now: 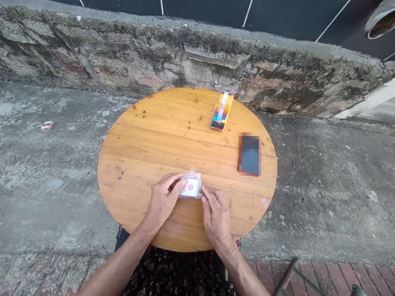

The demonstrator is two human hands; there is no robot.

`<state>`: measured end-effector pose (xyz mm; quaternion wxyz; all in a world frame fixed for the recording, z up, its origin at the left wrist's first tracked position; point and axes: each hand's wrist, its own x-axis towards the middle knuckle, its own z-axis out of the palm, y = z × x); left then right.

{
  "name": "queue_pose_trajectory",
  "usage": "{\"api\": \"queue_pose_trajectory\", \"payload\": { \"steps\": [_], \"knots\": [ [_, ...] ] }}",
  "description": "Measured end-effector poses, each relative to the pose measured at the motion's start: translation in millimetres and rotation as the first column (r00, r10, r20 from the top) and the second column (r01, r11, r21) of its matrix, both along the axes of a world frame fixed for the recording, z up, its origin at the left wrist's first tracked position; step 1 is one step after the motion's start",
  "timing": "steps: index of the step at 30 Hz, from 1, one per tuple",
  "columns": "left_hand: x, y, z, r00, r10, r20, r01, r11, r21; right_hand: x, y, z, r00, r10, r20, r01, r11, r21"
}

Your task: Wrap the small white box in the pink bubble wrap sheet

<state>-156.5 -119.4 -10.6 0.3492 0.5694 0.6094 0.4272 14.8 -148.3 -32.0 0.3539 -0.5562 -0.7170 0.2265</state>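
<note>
A small white packet (191,188) with a pinkish round mark lies near the front of the round wooden table (160,144), in clear, crinkled plastic wrapping. My left hand (163,200) grips its left end, thumb on top and fingers behind. At the right end, my right hand (217,213) has its thumb and forefinger close together against the edge of the wrapping. How much plastic sits between those fingertips is too small to make out. From the packet's far side a short pale strip, like tape, sticks out onto the wood.
A yellow and blue tape dispenser (222,112) with a roll in it stands at the back right of the table. Nearer on the right lies a dark, blurred-out flat device (249,155) with a reddish edge. A stone ledge (148,61) runs behind the table.
</note>
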Motion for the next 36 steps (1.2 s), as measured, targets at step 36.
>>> {"api": "queue_pose_trajectory", "payload": {
  "steps": [36],
  "knots": [
    [-38.9,3.5,-7.1,0.892,-0.406,0.199,0.417,0.909,-0.017,-6.6,11.4,8.5,1.0,0.018,-0.01,-0.018,0.999,-0.042]
  ]
}}
